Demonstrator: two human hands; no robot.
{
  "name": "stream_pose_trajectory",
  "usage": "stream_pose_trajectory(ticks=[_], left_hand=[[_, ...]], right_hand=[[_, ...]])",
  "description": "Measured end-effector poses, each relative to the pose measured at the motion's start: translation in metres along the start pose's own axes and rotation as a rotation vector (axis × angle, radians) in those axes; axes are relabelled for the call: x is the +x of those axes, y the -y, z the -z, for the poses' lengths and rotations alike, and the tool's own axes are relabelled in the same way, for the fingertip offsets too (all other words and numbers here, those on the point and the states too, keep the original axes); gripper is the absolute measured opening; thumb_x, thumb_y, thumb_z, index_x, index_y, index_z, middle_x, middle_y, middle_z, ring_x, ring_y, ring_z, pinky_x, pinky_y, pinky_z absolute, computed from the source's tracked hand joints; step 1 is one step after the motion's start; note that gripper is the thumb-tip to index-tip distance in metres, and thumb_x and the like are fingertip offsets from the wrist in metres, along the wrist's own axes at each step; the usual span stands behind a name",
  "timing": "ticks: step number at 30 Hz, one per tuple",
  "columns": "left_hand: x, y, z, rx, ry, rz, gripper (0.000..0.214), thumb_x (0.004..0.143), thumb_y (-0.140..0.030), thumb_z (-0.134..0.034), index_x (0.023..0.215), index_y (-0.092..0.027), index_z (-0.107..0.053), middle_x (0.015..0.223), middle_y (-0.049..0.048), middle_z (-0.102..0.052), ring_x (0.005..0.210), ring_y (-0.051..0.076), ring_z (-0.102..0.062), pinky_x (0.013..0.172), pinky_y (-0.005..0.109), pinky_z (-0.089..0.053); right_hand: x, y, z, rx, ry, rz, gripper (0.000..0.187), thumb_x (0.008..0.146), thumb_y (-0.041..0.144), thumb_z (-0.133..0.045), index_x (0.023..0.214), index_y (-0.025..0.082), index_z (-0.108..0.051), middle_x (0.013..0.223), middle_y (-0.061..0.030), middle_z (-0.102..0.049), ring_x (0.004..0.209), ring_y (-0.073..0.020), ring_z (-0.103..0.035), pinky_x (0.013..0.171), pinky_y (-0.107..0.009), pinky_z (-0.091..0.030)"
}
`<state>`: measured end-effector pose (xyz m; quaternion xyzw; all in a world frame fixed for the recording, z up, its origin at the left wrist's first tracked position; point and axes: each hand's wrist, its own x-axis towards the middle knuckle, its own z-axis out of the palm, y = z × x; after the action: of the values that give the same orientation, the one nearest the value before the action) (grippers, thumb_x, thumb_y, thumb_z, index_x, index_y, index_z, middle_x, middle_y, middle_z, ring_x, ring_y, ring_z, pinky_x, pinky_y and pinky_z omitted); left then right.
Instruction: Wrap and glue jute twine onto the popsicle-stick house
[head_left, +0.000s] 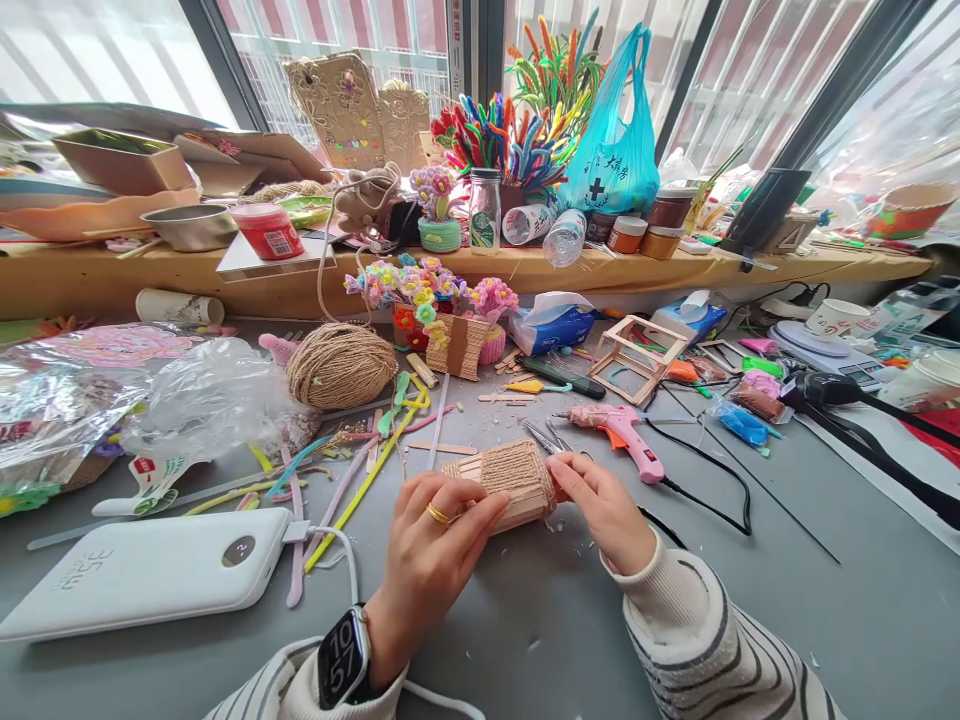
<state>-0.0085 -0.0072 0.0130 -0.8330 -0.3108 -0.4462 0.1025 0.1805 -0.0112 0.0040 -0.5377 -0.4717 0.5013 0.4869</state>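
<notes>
A small craft-stick box wrapped in twine (517, 470) is tilted above the grey table in front of me. My left hand (435, 530), with a ring and a smartwatch, pinches at its near left side, thumb and fingertips together. The fingers of my right hand (604, 500) close on its right end, where the fingertips partly hide the twine. Rows of twine cover its upper face, and bare wooden sticks show along the near side. Just behind it are metal scissors (551, 437), and a pink hot glue gun (622, 435) lies to the right.
A twine ball (341, 365) sits left of centre, near yellow and purple pipe cleaners (367, 480). A white power bank (150, 570) with a cable lies at left. Behind are a wooden stick frame (637, 355), a tissue pack (555, 325) and a crowded shelf (420, 265).
</notes>
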Motion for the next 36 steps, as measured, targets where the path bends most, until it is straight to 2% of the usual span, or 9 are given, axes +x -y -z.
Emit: stream_pose_trajectory(ticks=[4,11,21,24,29,33,36], left_hand=[[0.002,-0.001,0.000,-0.002,0.006,0.014,0.017,0.079,-0.009,-0.059,0.090,-0.021,-0.064,0.073,0.0005,-0.062,0.071,0.013,-0.051,0.073,0.029,-0.040],[0.005,-0.003,-0.002,-0.014,0.011,0.075,0.015,0.077,-0.010,-0.062,0.087,-0.021,-0.065,0.072,-0.0004,-0.061,0.070,0.013,-0.050,0.073,0.030,-0.039],[0.005,-0.003,-0.004,0.003,-0.008,0.188,0.009,0.078,-0.016,-0.061,0.082,-0.023,-0.065,0.075,0.0002,-0.060,0.069,0.013,-0.053,0.070,0.029,-0.043],[0.004,-0.001,-0.003,-0.065,0.008,0.274,0.009,0.078,-0.020,-0.061,0.086,-0.023,-0.064,0.080,0.0013,-0.060,0.074,0.015,-0.057,0.070,0.029,-0.046],[0.004,0.003,0.001,-0.252,0.113,0.446,0.013,0.078,-0.022,-0.060,0.091,-0.023,-0.062,0.097,0.0041,-0.062,0.093,0.018,-0.059,0.082,0.032,-0.048],[0.004,0.005,0.002,-0.383,0.190,0.604,0.017,0.080,-0.028,-0.056,0.096,-0.023,-0.061,0.115,0.0067,-0.059,0.108,0.021,-0.055,0.094,0.039,-0.044],[0.001,0.008,0.000,-0.485,0.220,0.733,0.028,0.080,-0.034,-0.056,0.105,-0.023,-0.058,0.126,0.0084,-0.053,0.119,0.024,-0.048,0.100,0.043,-0.038]], right_hand=[[0.000,0.001,-0.002,0.036,0.057,-0.051,0.046,0.066,0.061,-0.060,0.073,0.016,-0.062,0.068,-0.0017,-0.057,0.067,-0.0147,-0.051,0.066,-0.029,-0.042],[-0.002,0.002,-0.004,0.001,0.129,-0.097,0.043,0.065,0.058,-0.061,0.073,0.016,-0.058,0.058,0.0025,-0.047,0.054,-0.0104,-0.041,0.049,-0.025,-0.033],[-0.003,-0.002,-0.008,0.035,0.089,-0.076,0.042,0.066,0.058,-0.061,0.069,0.016,-0.057,0.058,0.0023,-0.048,0.053,-0.0091,-0.040,0.045,-0.023,-0.031],[-0.004,-0.001,-0.009,0.041,0.077,-0.071,0.042,0.065,0.057,-0.062,0.069,0.016,-0.057,0.058,0.0021,-0.049,0.053,-0.0093,-0.041,0.045,-0.023,-0.031],[-0.004,0.001,-0.009,0.045,0.079,-0.073,0.042,0.065,0.058,-0.063,0.068,0.016,-0.057,0.057,0.0028,-0.047,0.052,-0.0091,-0.040,0.046,-0.023,-0.032],[-0.004,0.001,-0.008,0.048,0.088,-0.076,0.041,0.066,0.057,-0.062,0.069,0.016,-0.057,0.058,0.0029,-0.047,0.053,-0.0089,-0.039,0.047,-0.023,-0.031],[-0.004,0.000,-0.008,0.044,0.089,-0.078,0.042,0.066,0.058,-0.062,0.069,0.016,-0.056,0.058,0.0025,-0.047,0.054,-0.0096,-0.040,0.048,-0.024,-0.031]])
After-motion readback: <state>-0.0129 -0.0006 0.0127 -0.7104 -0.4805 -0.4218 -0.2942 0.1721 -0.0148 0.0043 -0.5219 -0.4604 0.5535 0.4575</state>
